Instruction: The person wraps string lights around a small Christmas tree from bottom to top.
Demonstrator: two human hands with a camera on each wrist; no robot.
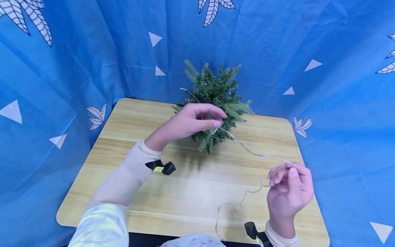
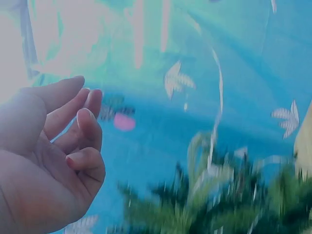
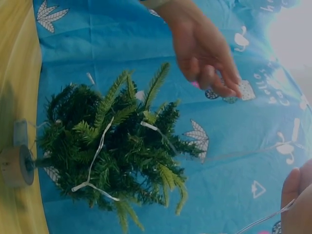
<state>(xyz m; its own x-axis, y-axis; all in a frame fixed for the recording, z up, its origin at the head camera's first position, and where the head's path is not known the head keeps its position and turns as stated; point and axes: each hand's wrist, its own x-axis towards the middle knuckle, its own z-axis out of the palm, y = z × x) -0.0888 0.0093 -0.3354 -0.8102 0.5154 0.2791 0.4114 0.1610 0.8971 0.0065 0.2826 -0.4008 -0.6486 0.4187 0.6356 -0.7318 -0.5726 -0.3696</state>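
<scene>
I am watching the person's right hand [image 1: 290, 197] pinching a wire fairy-light string [image 1: 263, 157] at the near right, while the left hand [image 1: 192, 120], closer to the small artificial fir tree [image 1: 216, 89], is hovering near the treetop with fingers loosely curved, gripping nothing. From the right hand, the string's long span is slanting away and leftward to the tree, passing close by the left thumb; its loose tail is trailing back across the wood-grain tabletop [image 1: 166, 206] toward the near edge. Beyond the right hand, the tree is standing upright, tip pointing up, its round wooden base [image 3: 17, 165] resting on the tabletop.
</scene>
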